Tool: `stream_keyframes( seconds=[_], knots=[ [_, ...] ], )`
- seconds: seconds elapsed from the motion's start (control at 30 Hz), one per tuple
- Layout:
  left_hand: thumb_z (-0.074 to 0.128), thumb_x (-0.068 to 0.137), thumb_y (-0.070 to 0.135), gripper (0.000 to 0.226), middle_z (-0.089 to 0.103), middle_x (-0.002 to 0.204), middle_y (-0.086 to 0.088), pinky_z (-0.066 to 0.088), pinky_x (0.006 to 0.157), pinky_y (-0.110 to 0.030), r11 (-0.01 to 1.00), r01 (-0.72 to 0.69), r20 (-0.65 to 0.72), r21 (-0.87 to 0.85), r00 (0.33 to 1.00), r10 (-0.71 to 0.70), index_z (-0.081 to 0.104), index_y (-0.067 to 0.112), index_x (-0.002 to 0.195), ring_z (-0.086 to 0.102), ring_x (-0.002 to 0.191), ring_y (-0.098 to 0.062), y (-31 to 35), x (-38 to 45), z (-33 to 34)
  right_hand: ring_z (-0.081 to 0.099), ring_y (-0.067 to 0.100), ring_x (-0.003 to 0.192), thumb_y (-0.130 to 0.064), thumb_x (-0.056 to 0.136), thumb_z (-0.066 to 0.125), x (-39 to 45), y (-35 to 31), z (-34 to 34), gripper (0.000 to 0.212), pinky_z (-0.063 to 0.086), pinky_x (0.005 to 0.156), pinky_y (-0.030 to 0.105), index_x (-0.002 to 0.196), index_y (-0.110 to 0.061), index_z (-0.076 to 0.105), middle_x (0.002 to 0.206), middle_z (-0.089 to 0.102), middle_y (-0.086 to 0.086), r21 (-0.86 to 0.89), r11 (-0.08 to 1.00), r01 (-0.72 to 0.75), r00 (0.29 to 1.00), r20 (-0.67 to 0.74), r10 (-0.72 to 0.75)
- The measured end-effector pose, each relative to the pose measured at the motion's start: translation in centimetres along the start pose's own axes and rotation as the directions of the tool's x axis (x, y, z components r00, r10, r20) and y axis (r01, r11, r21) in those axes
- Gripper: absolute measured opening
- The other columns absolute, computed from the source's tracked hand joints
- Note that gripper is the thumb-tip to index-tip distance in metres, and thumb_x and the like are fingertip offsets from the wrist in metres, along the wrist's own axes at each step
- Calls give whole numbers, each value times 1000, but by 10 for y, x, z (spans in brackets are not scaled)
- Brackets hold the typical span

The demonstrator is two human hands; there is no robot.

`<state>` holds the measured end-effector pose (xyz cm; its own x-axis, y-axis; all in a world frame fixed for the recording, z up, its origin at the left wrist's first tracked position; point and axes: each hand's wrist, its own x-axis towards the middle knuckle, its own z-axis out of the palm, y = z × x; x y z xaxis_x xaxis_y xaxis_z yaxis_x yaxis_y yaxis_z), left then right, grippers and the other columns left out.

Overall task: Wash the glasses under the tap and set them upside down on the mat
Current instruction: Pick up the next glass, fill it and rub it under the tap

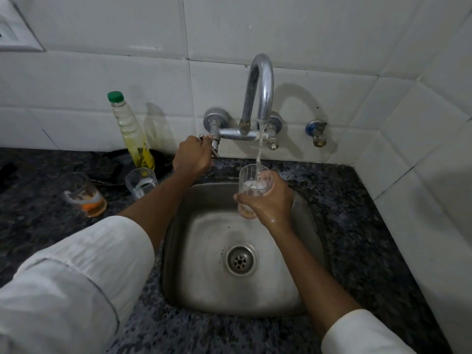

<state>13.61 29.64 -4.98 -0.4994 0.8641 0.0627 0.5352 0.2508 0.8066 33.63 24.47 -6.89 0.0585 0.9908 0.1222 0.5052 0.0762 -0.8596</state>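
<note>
Glass (251,186) gripped in right hand (270,200) under tap (258,98), left hand (192,155) gripping handle (213,146)

We find no readable text, brand, number or sign anywhere in the head view. The one candidate is the bottle (131,129) with the green cap, standing on the counter at about 10 o'clock from the sink (178,251): it carries a yellow label low on its body, with dark marks near its right edge, but these are too small and blurred for us to make out a single letter. The white wall plate (15,29) at the far 10 o'clock corner of the view shows no marking we can read.
</note>
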Motion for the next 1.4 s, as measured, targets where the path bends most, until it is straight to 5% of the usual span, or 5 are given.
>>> stream_keyframes(
  seconds=[0.63,0.83,0.97,1.17,1.4],
  knots=[
    [40,98,56,55,72,79,-5,46,61,-31,950,158,123,-270,984,-129,72,11,92,64,69,-22,-1,-27,2,62,13,81,-36,46,94,-8,-9,-1,66,39,58,12,100,-19,61,93,66,-3,-13,1000,-18,1000,11,19],
    [45,92,64,62,64,124,-14,53,85,-50,401,750,731,-526,640,-238,61,18,130,61,112,-33,-28,-122,53,57,8,72,-40,51,92,-11,-17,8,63,33,52,5,100,-18,61,87,63,-6,-5,998,-55,996,-71,55],
    [40,100,47,56,71,116,-17,59,73,-39,22,739,734,-673,672,-98,58,6,133,69,101,-29,-13,-126,66,61,13,82,-38,58,89,-15,-19,11,60,41,59,15,104,-20,54,93,61,-6,24,998,-62,998,-19,62],
    [50,98,47,58,60,135,-23,40,113,-45,100,746,733,-658,666,-139,57,3,134,58,116,-31,-21,-106,61,53,17,102,-39,81,66,-15,-19,-37,44,48,81,31,117,-14,56,113,58,4,-334,763,553,831,151,-536],
    [64,87,51,64,64,124,-20,41,109,-44,219,705,689,-675,708,-154,64,3,129,58,111,-30,-26,-109,67,63,24,90,-28,99,48,1,-36,-22,20,50,76,38,100,-14,62,98,67,7,-436,716,546,727,670,-147]
  ],
)
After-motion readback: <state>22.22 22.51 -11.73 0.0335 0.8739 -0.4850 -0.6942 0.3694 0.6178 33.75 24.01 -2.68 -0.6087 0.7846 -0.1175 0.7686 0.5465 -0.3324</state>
